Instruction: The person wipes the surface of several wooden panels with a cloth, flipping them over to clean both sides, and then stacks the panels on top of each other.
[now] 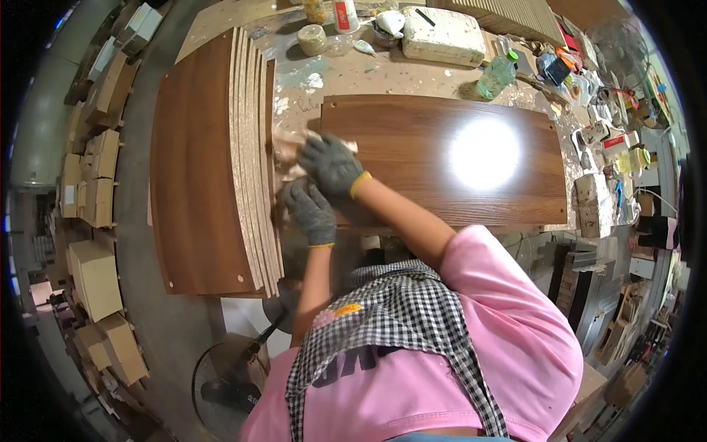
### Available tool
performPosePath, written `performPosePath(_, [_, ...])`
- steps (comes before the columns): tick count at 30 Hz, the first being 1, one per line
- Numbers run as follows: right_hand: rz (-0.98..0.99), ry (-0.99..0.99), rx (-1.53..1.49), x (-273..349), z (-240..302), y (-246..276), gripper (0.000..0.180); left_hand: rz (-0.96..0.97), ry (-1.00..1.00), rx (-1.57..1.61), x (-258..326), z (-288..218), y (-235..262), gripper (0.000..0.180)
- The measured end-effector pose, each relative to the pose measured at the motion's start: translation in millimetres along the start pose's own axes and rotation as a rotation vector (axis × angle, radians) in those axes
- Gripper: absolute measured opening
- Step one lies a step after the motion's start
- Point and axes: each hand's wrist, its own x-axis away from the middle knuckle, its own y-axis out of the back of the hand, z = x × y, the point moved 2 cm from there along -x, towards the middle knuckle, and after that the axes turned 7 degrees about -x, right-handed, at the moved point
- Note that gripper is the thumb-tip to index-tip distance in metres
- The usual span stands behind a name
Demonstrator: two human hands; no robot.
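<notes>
A brown wood-grain board (412,158) lies flat on the worktable, with a bright light glaring off its right half. My right hand (331,166), in a grey glove with a yellow cuff, is closed on a crumpled pale cloth (352,146) at the board's left end. Motion smears the cloth around the fingers. Just below, my left hand (311,214), gloved the same way, has its fingers curled near the board's lower left corner. What lies under those fingers is hidden. Left of both hands, a stack of similar boards (199,169) shows its pale chipboard edges.
Behind the board, the stained worktable (291,81) holds a small jar (311,40), a white block (442,37) and a green-capped bottle (498,76). Clutter lines its right side. A black fan (228,387) stands on the floor at lower left, and cardboard boxes (96,280) lie farther left.
</notes>
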Motion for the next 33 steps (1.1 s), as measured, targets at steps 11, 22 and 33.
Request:
performPosePath(11, [-0.21, -1.424, 0.562, 471, -184, 194, 0.067, 0.256, 0.406, 1.161, 4, 38, 17, 0.052])
performPosePath(22, [-0.023, 0.146, -0.017, 173, 52, 57, 0.052, 0.602, -0.164, -0.07, -31, 35, -42, 0.055])
performPosePath(33, [-0.478, -1.485, 0.408, 636, -161, 246, 0.034, 0.37, -0.129, -0.252, -11, -36, -18, 0.071])
